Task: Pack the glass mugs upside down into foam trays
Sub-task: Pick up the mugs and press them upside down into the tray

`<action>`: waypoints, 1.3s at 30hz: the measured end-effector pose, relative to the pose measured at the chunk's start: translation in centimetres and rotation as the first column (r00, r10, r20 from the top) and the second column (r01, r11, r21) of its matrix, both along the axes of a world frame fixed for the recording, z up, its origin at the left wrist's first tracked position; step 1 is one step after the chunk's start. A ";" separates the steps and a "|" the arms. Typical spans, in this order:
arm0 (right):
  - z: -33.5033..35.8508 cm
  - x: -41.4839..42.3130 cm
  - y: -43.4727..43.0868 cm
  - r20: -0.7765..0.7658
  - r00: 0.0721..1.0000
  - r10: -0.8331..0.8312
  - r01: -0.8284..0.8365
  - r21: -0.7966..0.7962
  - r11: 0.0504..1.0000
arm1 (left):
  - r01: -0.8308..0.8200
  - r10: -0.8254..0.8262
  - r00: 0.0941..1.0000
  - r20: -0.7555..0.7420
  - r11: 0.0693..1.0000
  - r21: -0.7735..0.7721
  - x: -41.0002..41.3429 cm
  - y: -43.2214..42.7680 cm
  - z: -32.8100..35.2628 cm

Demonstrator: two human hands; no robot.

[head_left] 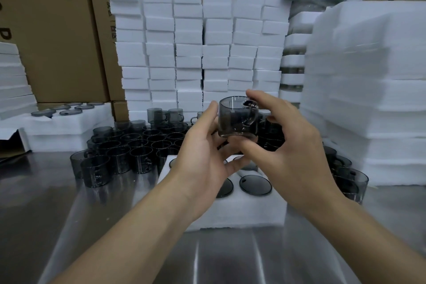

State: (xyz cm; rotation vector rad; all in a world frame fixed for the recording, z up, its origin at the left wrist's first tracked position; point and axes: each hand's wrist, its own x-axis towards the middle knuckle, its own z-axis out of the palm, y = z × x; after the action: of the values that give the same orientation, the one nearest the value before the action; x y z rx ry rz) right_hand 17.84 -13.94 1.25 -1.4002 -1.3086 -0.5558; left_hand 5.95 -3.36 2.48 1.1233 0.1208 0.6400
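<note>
Left grip (202, 157) & right grip (292, 145) both grasped one mug (235, 117), upright, above foam tray (242, 212). Few packed mugs (255, 184) inverted in it; dozens of loose mugs (129, 145) on desk (92, 226) left, prob. early stage.

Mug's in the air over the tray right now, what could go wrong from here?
1. The mug looks mouth up, held only by the fingertips of the left hand and right hand. It may slip while being flipped.
2. A drop would strike the packed mugs in the foam tray.
3. Beside the tray, loose mugs crowd close, and a forearm could knock them.
</note>
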 end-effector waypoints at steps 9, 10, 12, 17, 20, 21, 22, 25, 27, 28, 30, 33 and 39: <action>0.1 0.6 0.0 0.225 0.953 -0.204 0.175 0.141 0.974 | -0.361 0.251 0.932 0.261 0.683 0.635 -0.7 -0.1 -0.6; 0.1 0.6 0.0 0.229 0.948 -0.219 0.187 0.151 0.971 | -0.357 0.244 0.934 0.261 0.678 0.643 -0.7 -0.2 -0.7; 0.2 0.5 -0.1 0.233 0.943 -0.236 0.201 0.162 0.966 | -0.357 0.262 0.934 0.242 0.679 0.642 -0.5 -0.4 -0.9; 0.2 0.2 -0.1 0.226 0.951 -0.211 0.182 0.145 0.973 | -0.474 0.375 0.878 0.298 0.597 0.647 0.0 -0.5 -1.2; 0.2 0.1 -0.1 0.118 0.983 -0.144 0.131 0.109 0.985 | -0.392 0.248 0.917 0.313 0.708 0.587 -0.2 -0.3 -0.8; 0.2 0.0 0.0 0.083 0.989 -0.121 0.113 0.100 0.989 | -0.355 0.222 0.930 0.293 0.754 0.553 -0.3 -0.3 -0.7; 0.2 -0.1 0.0 0.062 0.993 -0.105 0.099 0.094 0.991 | -0.312 0.202 0.944 0.260 0.804 0.507 -0.2 -0.3 -0.6; 0.3 -0.3 -0.1 0.030 0.998 -0.055 0.052 0.087 0.995 | -0.123 0.093 0.988 0.123 0.955 0.270 -0.1 0.1 -0.5; 0.3 -0.3 -0.2 0.014 0.999 -0.035 0.033 0.081 0.996 | 0.018 -0.023 0.999 0.049 0.996 0.086 0.0 0.2 -0.4; 0.3 -0.3 -0.2 0.024 0.999 -0.043 0.041 0.077 0.996 | 0.056 -0.057 0.998 0.022 0.998 0.017 0.1 0.1 -0.5; 0.2 -0.2 -0.1 0.064 0.995 -0.081 0.077 0.063 0.995 | 0.000 -0.001 0.999 -0.042 1.000 -0.020 0.5 -0.1 -0.8; 0.1 0.1 0.0 0.131 0.983 -0.126 0.125 0.010 0.992 | -0.234 0.242 0.965 -0.102 0.969 0.083 0.8 0.3 -1.0; -0.3 0.6 0.4 0.260 0.962 -0.085 0.107 -0.070 0.992 | -0.270 0.313 0.949 0.021 0.781 0.563 -0.7 1.8 0.3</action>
State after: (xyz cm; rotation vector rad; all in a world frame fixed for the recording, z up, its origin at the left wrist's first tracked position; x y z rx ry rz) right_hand 18.42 -13.54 0.94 -1.5039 -1.4887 -0.7764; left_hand 5.24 -1.55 2.74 1.7245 0.1797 0.9504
